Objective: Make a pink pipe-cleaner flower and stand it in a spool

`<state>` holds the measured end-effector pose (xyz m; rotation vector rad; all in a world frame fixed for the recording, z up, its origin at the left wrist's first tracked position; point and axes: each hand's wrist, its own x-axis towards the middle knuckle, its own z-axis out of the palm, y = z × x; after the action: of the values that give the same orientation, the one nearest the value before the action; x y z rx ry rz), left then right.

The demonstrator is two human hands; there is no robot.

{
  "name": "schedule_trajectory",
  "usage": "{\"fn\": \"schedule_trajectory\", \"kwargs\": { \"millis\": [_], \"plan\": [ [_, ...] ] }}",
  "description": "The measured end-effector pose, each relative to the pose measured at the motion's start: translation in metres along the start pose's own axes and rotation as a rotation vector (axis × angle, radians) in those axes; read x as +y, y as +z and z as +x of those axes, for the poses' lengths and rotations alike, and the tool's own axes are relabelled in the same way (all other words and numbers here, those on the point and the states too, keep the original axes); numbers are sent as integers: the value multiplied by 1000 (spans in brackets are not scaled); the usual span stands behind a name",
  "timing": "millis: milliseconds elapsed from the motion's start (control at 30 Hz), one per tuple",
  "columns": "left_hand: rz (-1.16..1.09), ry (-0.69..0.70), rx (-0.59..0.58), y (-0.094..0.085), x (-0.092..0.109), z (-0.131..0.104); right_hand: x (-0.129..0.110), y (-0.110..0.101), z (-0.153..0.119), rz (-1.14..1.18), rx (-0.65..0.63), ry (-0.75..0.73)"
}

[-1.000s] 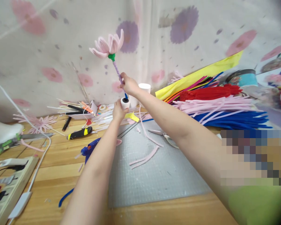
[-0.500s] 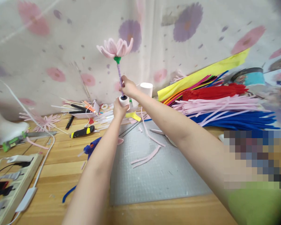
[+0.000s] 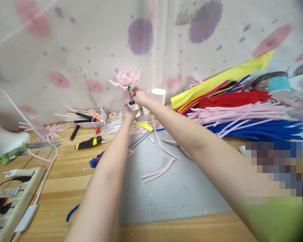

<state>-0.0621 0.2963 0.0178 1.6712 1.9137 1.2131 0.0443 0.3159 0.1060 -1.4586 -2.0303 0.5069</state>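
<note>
A pink pipe-cleaner flower (image 3: 126, 80) with a green base and a purple-wrapped stem stands nearly upright at the back of the table. My right hand (image 3: 139, 96) pinches the stem just under the bloom. The stem's lower end is inside a small white vase (image 3: 133, 107) with a dark opening. My left hand (image 3: 129, 113) is wrapped round that vase and steadies it. Just behind my right hand is a taller white cylinder (image 3: 158, 96).
A grey cutting mat (image 3: 166, 198) bears pink strips (image 3: 158, 170) and scissors (image 3: 169, 142). Pink, red and blue pipe-cleaner bundles (image 3: 255, 130) lie at right. On the left are a yellow-black cutter (image 3: 89, 143), a box of sticks (image 3: 91, 123), a power strip (image 3: 25, 198) and a blue glue gun (image 3: 94, 162).
The flower has come down, its stem now deeper in the white vase. My right hand stays at about the same height, now close beneath the bloom. My left hand still holds the vase.
</note>
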Motion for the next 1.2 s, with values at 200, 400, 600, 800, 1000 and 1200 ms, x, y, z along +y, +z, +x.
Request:
{"fn": "schedule_trajectory", "kwargs": {
  "millis": [200,400,600,800,1000,1200],
  "plan": [
    [-2,-77,-30,2,-4,-10,0,-3,-15,14,24,-45],
    [-61,-107,-14,3,-1,-12,-6,-8,-20,42,34,-56],
    [-68,-122,53,3,3,-12,-6,-11,-20,55,58,-24],
    [0,-92,157,-13,12,-30,-1,-20,-39,96,121,-87],
    [41,50,255,-35,29,-85,25,-37,-108,11,161,-63],
    [-28,166,21,-39,38,-169,57,-33,-203,-179,-146,9]
  ]
}}
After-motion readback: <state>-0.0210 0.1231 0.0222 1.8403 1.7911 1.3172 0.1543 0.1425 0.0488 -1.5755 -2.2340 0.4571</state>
